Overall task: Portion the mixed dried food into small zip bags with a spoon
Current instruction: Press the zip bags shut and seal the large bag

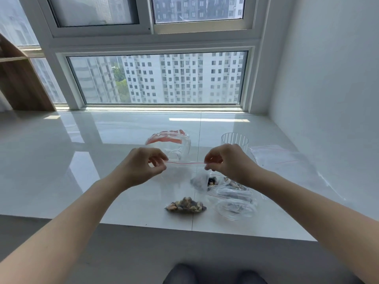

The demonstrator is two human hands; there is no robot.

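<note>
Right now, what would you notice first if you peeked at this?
Both hands, left hand and right hand, pinch a clear zip bag by its red strip, above the white sill. Just below lies a little filled bag of mixed dried food.

Sill (61, 160) left lies open; glass (234, 140) and bags (276, 158) crowd the right.

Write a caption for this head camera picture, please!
Both hands hold a zip bag above the filled bag.
</note>
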